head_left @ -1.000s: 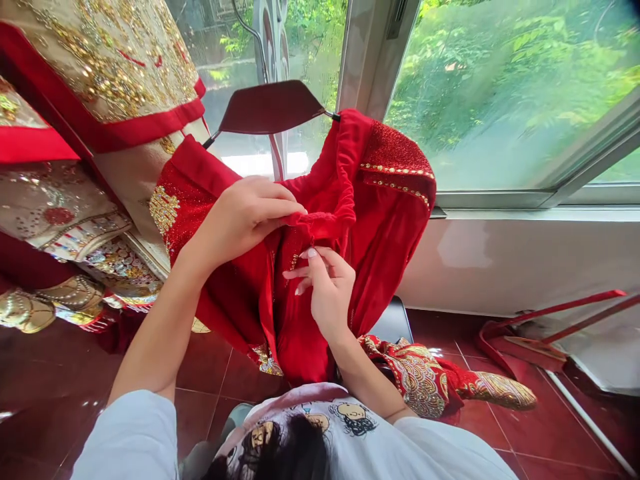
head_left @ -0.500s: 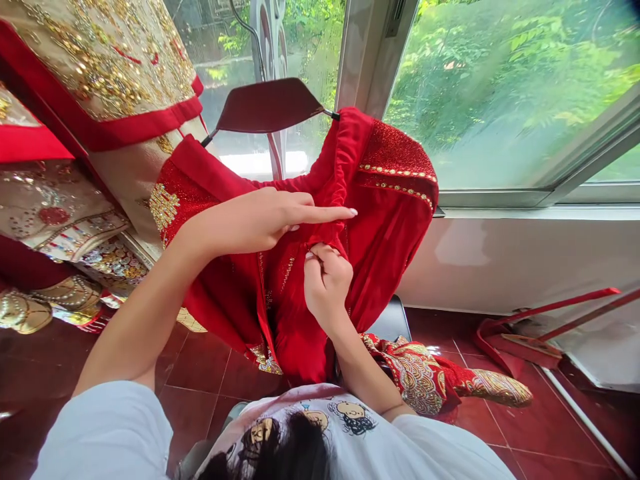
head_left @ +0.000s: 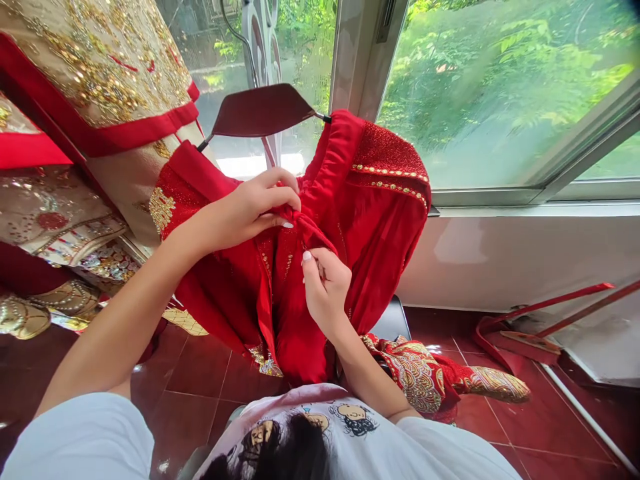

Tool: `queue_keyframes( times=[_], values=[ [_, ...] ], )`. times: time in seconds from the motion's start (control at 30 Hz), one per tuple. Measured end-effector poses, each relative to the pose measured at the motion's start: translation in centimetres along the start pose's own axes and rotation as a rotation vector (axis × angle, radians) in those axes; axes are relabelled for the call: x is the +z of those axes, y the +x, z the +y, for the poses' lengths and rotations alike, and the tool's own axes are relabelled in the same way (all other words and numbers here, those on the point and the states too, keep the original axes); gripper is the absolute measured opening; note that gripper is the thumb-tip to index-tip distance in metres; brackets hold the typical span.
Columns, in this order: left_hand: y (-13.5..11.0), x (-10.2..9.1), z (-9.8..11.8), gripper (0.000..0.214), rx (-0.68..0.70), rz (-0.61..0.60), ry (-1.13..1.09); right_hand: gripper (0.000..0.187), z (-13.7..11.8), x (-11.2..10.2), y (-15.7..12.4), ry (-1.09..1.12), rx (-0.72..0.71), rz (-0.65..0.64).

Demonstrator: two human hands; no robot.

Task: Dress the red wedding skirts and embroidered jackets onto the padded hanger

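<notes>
A red embroidered garment (head_left: 380, 220) with gold trim hangs on a dark red hanger (head_left: 260, 110) in front of the window. My left hand (head_left: 250, 207) pinches a fold of the red fabric near the collar, fingers closed on it. Just below, my right hand (head_left: 325, 287) is curled with its fingertips gripping the front edge of the same garment. The garment's lower part falls toward the floor between my arms.
Cream and red gold-embroidered garments (head_left: 95, 73) hang at the left. More patterned red cloth (head_left: 425, 377) lies on the red tiled floor (head_left: 525, 427). A red hanger (head_left: 530, 330) rests on the floor at the right by the white wall. Window panes (head_left: 500, 87) stand behind.
My left hand, which had a finger stretched out over the collar, has drawn back left and pinched the fabric. My right hand stays curled on the garment's front edge.
</notes>
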State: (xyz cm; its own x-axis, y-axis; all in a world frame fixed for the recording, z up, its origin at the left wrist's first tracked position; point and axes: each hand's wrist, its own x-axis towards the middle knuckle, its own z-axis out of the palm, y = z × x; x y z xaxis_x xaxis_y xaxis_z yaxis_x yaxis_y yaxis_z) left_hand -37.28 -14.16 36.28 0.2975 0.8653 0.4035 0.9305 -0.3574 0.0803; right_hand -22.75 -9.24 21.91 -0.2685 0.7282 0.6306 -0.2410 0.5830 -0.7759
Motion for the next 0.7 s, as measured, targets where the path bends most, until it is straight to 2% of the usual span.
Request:
queue_keyframes(
  times=[0.07,0.2,0.37,0.5,0.7],
  values=[
    [-0.4,0.2,0.4,0.012,-0.031,0.049,-0.001,0.028,0.0,0.0,-0.2,0.036,0.015,0.006],
    [-1.0,0.8,0.4,0.021,-0.001,-0.02,-0.046,0.025,0.2,0.1,-0.6,0.093,0.03,-0.014],
    [-0.9,1.2,0.1,0.025,-0.004,0.011,-0.03,0.024,0.3,0.2,-0.6,0.125,0.014,-0.016],
    [-0.6,1.0,0.3,0.03,0.004,-0.078,-0.084,0.024,0.5,0.1,-0.5,0.114,0.024,-0.026],
    [-0.7,1.2,0.9,0.02,0.006,-0.09,0.038,0.025,0.5,0.1,-0.3,0.091,-0.012,-0.009]
  ],
)
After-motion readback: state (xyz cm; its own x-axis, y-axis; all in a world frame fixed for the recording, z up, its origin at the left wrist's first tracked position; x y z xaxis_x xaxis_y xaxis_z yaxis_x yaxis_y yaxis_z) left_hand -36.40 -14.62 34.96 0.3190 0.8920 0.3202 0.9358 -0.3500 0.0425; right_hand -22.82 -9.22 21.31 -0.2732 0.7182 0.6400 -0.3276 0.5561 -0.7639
